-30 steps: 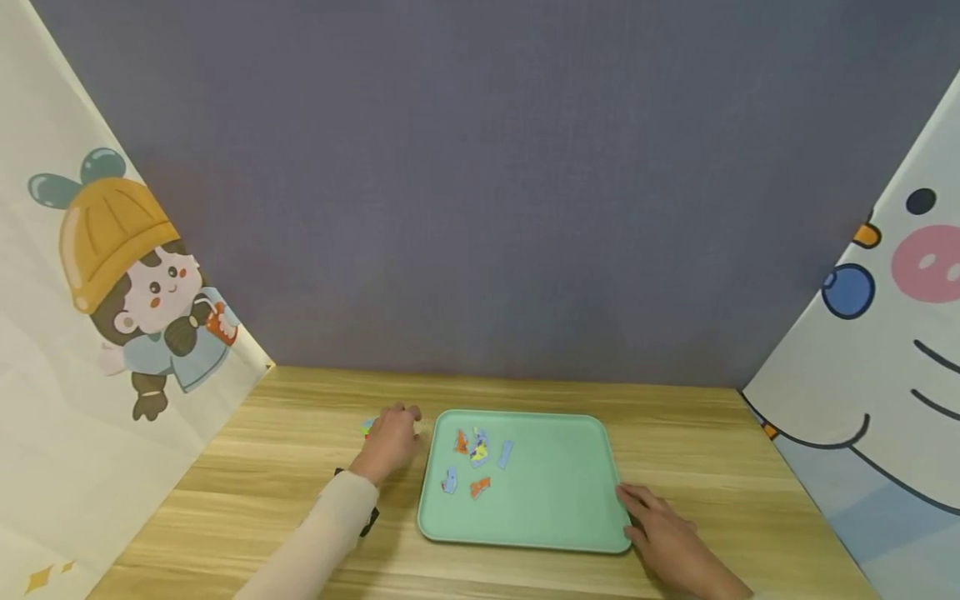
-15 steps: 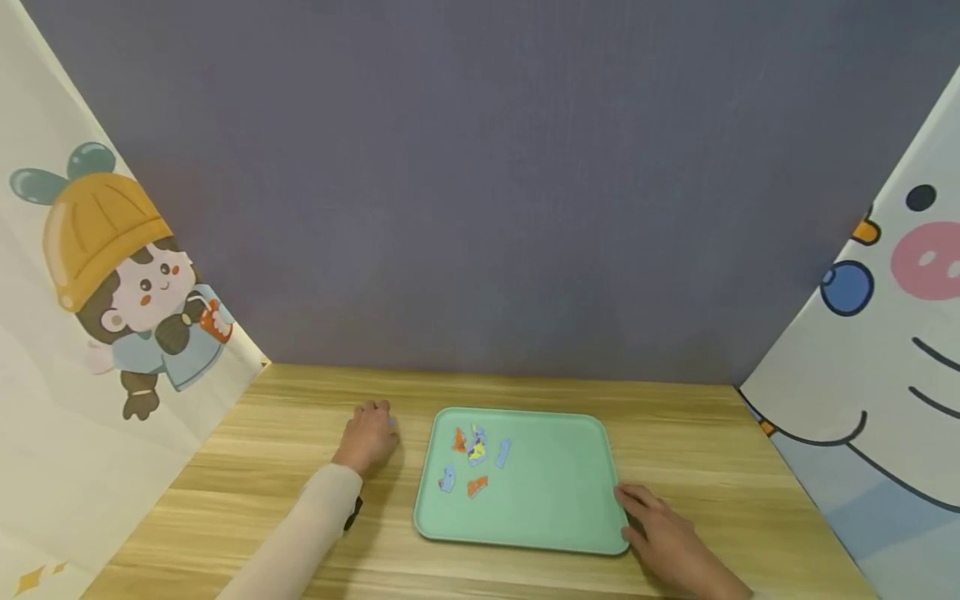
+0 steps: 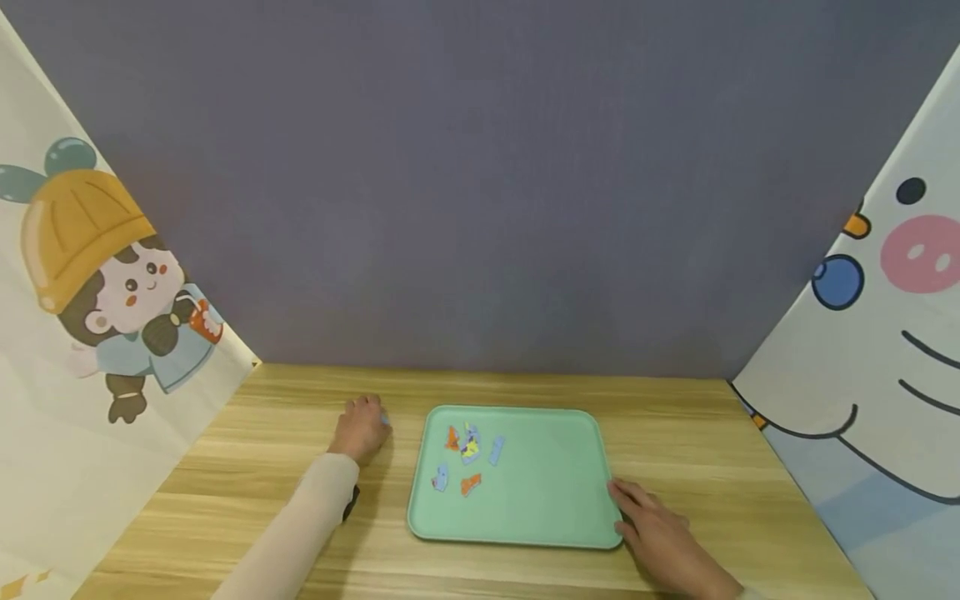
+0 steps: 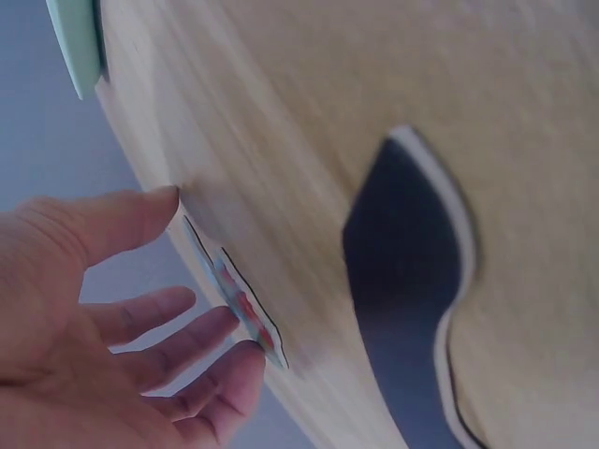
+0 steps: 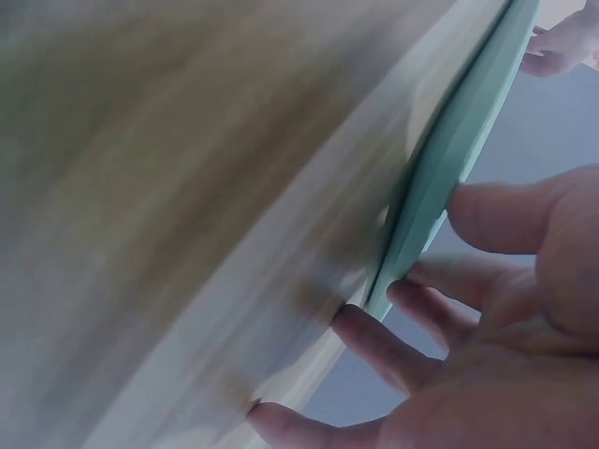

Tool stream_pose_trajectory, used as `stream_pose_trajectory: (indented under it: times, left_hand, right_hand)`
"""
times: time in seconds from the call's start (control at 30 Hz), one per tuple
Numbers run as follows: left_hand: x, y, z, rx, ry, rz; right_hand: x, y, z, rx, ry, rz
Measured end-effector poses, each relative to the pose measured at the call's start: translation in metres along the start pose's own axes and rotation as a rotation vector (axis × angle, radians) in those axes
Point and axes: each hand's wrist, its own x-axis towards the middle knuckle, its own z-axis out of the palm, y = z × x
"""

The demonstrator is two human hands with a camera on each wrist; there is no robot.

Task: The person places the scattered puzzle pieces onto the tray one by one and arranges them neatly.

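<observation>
In the head view my left hand (image 3: 360, 429) is low over the wooden table, left of the green tray (image 3: 547, 500). Seen from the left wrist, a flat, colourful puzzle-like piece (image 4: 245, 304) lies on the wood. Several fingertips of that hand meet its edge, and the thumb tip is near its other end. A bit of blue (image 3: 385, 419) shows beside the knuckles. My right hand (image 3: 663, 533) rests at the tray's right edge. In the right wrist view its thumb and some fingers touch the tray's side (image 5: 435, 178), while other fingertips rest on the table, spread apart.
On the tray's left half lie several small cut pieces: orange ones (image 3: 470, 484), blue ones (image 3: 497, 450) and a yellow-and-blue one (image 3: 470, 446). A grey wall (image 3: 480, 208) stands behind the table (image 3: 300, 408). A black strap (image 4: 402, 281) hangs near the left wrist camera.
My left hand has moved left, away from the tray, and over the spot where a colourful piece showed. My right hand has stayed at the tray's edge. The view has shifted slightly.
</observation>
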Motion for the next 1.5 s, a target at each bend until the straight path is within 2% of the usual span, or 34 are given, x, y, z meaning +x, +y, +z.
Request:
stream_pose_trajectory:
  times: [0.2,0.43,0.73,1.0,1.23,1.43,1.5]
  left_hand:
    - [0.004,-0.001,-0.001,-0.001,-0.017,0.014]
    - [0.006,-0.006,0.0,-0.07,0.001,0.036]
    - [0.01,-0.007,0.0,-0.05,-0.027,0.042]
    - [0.003,-0.006,-0.001,0.001,-0.013,-0.074]
    - [0.004,-0.003,-0.001,-0.003,-0.009,-0.034]
    - [-0.001,-0.002,-0.002,0.017,0.011,-0.103]
    - [-0.002,-0.002,-0.003,0.007,0.014,-0.102]
  right_hand:
    - [0.0,-0.002,-0.001,-0.005,0.012,-0.009]
    - [0.001,-0.004,-0.001,0.001,0.015,-0.007]
    - [0.003,-0.005,0.001,0.009,0.031,-0.008]
    - [0.002,-0.003,0.001,0.011,0.024,-0.001]
    - [0.001,-0.003,0.001,0.019,0.015,0.009]
    - [0.001,-0.003,0.002,0.01,0.019,0.014]
    - [0.0,-0.002,0.003,0.01,0.02,0.017]
